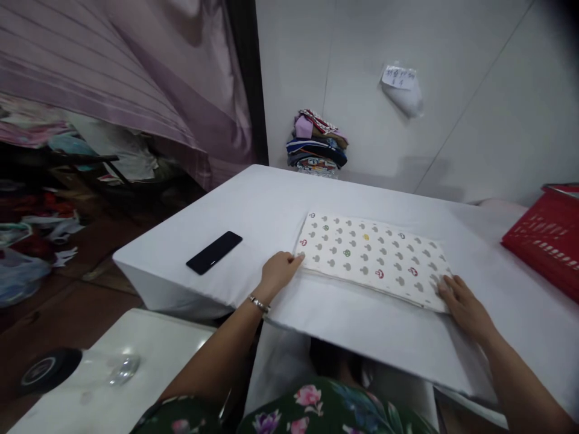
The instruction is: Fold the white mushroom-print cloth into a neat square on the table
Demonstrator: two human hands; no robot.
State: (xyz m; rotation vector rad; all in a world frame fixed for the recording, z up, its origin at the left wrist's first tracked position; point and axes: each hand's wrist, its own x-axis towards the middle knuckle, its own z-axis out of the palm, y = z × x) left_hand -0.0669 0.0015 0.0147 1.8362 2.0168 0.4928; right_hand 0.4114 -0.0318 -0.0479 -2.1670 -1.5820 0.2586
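A folded white cloth printed with small grey, red, green and yellow mushrooms lies flat on the white-covered table. My left hand pinches its near left corner between thumb and fingers. At the right end, my right hand grips the near corner, its fingertips on top of the fabric and the thumb partly hidden. Several layers show along the cloth's near edge. A black phone rests on the table to the left of my left hand.
A red bag or basket stands at the table's right side. Folded clothes are stacked beyond the far edge, against the wall. Lower left, a clear bottle with a black cap lies on a white stool. A pink curtain hangs at left.
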